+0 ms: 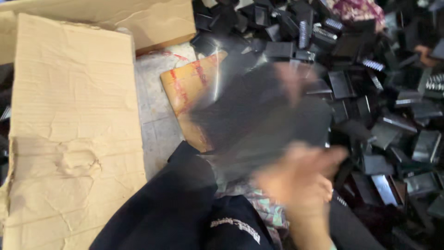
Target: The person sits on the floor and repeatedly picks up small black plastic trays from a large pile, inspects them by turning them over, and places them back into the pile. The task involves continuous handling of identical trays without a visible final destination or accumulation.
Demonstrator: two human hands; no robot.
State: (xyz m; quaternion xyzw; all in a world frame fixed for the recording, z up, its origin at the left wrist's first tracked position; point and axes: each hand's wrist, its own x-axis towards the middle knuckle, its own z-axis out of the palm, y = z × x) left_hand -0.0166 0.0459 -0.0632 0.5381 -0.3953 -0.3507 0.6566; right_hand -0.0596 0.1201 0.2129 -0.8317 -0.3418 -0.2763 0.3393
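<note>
Most of the middle is a smear. One hand (300, 178) shows there, blurred by motion, low and right of centre, fingers spread towards the right; whether it is the left or the right hand I cannot tell, nor whether it grips anything. Just above it and touching it in the picture hangs a large dark blurred mass (259, 115), black to grey, its edges washed out. It may be one of the black pieces or several; its shape is lost. A second pinkish blur sits at the top of that mass, too vague to call a hand.

Behind and to the right lies a heap of flat black plastic box-like parts (397, 134), some with ribbed silvery edges. They overlap and run off the top and right edges, so they cannot be counted; dozens at least. At the far right edge a small bit of another person's hand (423, 53) shows among them, cut off.

Three pieces of cardboard can be counted: one big creased brown corrugated sheet (74, 134) filling the left, cut off at the bottom; a second brown sheet (152, 21) across the top left; and a small brown piece with red markings (189, 92), half hidden under the dark blur. Between them shows pale grey floor (155, 125).

At the bottom, a dark navy sleeve or garment (171, 213) is cut off by the frame.
</note>
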